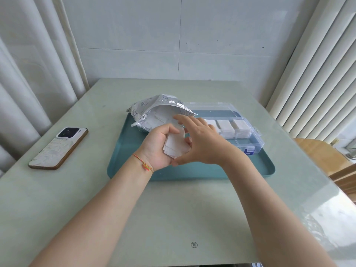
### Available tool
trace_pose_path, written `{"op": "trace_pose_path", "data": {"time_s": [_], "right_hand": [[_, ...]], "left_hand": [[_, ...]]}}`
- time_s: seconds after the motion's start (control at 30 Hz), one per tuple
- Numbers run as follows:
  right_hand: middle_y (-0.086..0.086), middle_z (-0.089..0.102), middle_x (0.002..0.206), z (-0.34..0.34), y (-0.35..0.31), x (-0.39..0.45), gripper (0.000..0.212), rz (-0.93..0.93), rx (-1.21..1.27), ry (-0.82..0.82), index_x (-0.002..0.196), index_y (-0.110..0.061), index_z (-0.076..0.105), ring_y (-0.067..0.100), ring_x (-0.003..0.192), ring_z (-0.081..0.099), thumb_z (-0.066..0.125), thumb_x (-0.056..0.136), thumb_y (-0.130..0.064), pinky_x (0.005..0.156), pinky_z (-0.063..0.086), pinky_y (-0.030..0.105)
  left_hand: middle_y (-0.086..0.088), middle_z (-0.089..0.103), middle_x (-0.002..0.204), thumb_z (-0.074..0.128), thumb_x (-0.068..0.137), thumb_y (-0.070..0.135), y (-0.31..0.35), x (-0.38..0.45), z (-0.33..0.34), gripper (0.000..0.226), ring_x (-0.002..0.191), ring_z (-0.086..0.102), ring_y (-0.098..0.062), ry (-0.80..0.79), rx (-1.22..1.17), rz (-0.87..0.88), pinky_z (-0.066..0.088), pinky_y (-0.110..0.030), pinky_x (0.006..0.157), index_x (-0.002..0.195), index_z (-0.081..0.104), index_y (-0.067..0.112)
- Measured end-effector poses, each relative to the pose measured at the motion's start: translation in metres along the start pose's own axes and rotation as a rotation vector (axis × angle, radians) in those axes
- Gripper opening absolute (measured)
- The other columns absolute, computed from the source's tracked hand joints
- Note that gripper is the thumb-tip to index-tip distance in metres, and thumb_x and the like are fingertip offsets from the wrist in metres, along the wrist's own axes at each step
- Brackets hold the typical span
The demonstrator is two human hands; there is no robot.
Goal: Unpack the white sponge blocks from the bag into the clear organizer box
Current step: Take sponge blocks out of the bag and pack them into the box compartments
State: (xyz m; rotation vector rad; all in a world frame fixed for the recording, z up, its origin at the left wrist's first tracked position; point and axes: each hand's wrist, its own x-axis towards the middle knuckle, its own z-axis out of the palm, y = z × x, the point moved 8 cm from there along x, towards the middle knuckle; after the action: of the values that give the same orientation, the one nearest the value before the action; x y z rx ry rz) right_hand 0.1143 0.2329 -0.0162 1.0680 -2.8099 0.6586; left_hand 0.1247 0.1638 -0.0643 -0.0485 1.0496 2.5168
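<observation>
On the surface (173, 209) a teal tray (192, 170) carries the clear organizer box (248, 139), partly filled, and the open bag (154, 112). The left hand (158, 149) grips several white sponge blocks (176, 144) with curled fingers; the right hand (202, 143), fingers spread, reaches over them. The loosely fanned stack could slip and scatter.

Pale green table (173, 209) w/ teal tray (192, 172) at centre; smartphone (58, 148) face-down left of tray, apart from it. Small round logo (194, 244) near table's front edge.

A phone (58, 148) lies face down on the pale green table (173, 209), left of a teal tray (123, 151).
</observation>
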Motion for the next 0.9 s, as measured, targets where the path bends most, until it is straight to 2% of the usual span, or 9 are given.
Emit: {"op": "trace_pose_path", "data": {"time_s": [0.17,0.27,0.37,0.47,0.57,0.67,0.83,0.9], "right_hand": [[-0.010,0.044,0.130,0.001,-0.003,0.000,0.097,-0.003,0.005,0.016,0.144,-0.028,0.031,0.015,0.123,0.037,0.081,0.064,-0.051,0.102,0.031,0.035],[-0.007,0.045,0.128,-0.003,0.000,0.001,0.087,0.001,0.007,0.047,0.143,-0.025,0.033,0.018,0.124,0.037,0.078,0.069,-0.041,0.104,0.033,0.038],[-0.008,0.043,0.130,0.001,-0.002,0.000,0.099,0.007,0.060,0.007,0.146,-0.026,0.030,0.014,0.124,0.037,0.082,0.065,-0.049,0.106,0.033,0.037],[-0.011,0.040,0.134,0.008,-0.005,0.001,0.109,0.025,0.145,-0.012,0.148,-0.025,0.027,0.009,0.123,0.036,0.084,0.061,-0.056,0.109,0.034,0.036],[-0.010,0.041,0.136,0.008,-0.005,0.003,0.096,0.035,0.175,0.026,0.146,-0.023,0.032,0.010,0.124,0.035,0.080,0.067,-0.049,0.109,0.034,0.041],[-0.006,0.045,0.130,0.005,-0.003,0.003,0.083,0.020,0.183,0.060,0.142,-0.021,0.037,0.013,0.120,0.038,0.078,0.071,-0.038,0.106,0.036,0.043],[-0.005,0.042,0.126,0.002,-0.001,0.002,0.079,-0.010,0.212,0.020,0.142,-0.021,0.039,0.013,0.119,0.038,0.078,0.074,-0.026,0.105,0.038,0.040],[-0.007,0.038,0.130,0.003,0.000,0.001,0.086,-0.008,0.210,-0.025,0.144,-0.023,0.035,0.012,0.121,0.038,0.081,0.072,-0.028,0.106,0.038,0.038]], "left_hand": [[-0.006,0.057,0.087,0.046,0.075,0.010,0.002,-0.001,-0.002,0.030,0.074,0.056,-0.021,-0.009,0.091,0.010,0.045,-0.029,0.062,0.102,0.059,0.011],[-0.005,0.061,0.090,0.053,0.075,0.008,0.004,0.000,-0.011,0.037,0.076,0.057,-0.022,0.047,0.087,0.018,0.042,-0.028,0.060,0.111,0.058,0.013],[-0.004,0.060,0.089,0.057,0.076,0.013,0.005,0.000,-0.010,0.033,0.076,0.057,-0.021,0.068,0.078,0.021,0.041,-0.030,0.065,0.109,0.059,0.015],[-0.002,0.057,0.086,0.057,0.080,0.021,0.005,-0.002,-0.005,0.022,0.072,0.062,-0.018,0.053,0.093,0.027,0.049,-0.027,0.066,0.101,0.059,0.014],[0.000,0.061,0.090,0.055,0.086,0.024,0.003,-0.003,-0.004,0.023,0.078,0.064,-0.016,0.036,0.100,-0.004,0.053,-0.025,0.070,0.106,0.059,0.014],[0.000,0.067,0.087,0.049,0.093,0.022,0.003,-0.005,-0.002,0.020,0.075,0.066,-0.015,0.036,0.100,-0.005,0.053,-0.024,0.069,0.103,0.065,0.013],[-0.002,0.062,0.094,0.060,0.086,0.020,0.002,-0.004,-0.005,0.025,0.082,0.058,-0.016,0.046,0.099,-0.010,0.045,-0.028,0.081,0.110,0.062,0.015],[-0.002,0.059,0.096,0.062,0.087,0.023,0.000,-0.003,-0.007,0.028,0.085,0.055,-0.016,0.059,0.110,-0.024,0.043,-0.028,0.082,0.113,0.061,0.015]]}}
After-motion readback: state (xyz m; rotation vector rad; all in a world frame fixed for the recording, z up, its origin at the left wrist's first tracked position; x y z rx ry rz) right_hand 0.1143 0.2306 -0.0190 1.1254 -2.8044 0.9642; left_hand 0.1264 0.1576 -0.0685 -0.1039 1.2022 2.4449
